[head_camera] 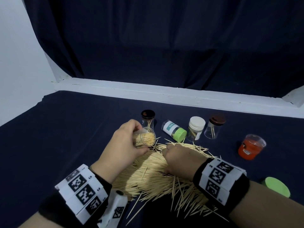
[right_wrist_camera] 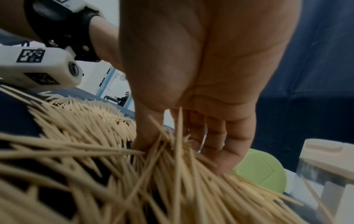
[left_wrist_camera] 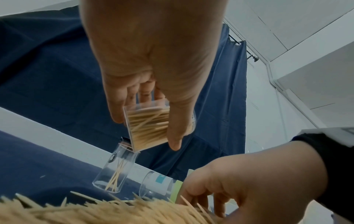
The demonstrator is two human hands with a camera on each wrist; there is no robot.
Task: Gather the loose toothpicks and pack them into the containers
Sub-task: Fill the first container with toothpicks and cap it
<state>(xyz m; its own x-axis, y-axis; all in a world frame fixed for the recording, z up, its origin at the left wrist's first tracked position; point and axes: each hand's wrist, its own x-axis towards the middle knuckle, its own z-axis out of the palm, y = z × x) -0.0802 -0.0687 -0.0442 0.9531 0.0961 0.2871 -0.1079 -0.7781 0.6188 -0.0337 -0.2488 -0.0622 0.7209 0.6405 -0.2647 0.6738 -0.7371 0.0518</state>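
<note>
left wristband [head_camera: 83, 190]: "l3", "l4"; jar label unreadable.

A dark blue cloth [head_camera: 65, 137] covers the tabletop. A dark blue curtain [head_camera: 164, 38] hangs behind it. A white ledge [head_camera: 164, 94] runs between them. A white wall [head_camera: 18, 55] stands on the left side.

The left hand [head_camera: 126, 142] is up off the table, with its fingers [left_wrist_camera: 116, 106] and thumb curled. The right hand [head_camera: 181, 159] is lower down, palm down, its fingers [right_wrist_camera: 220, 136] bent.
</note>
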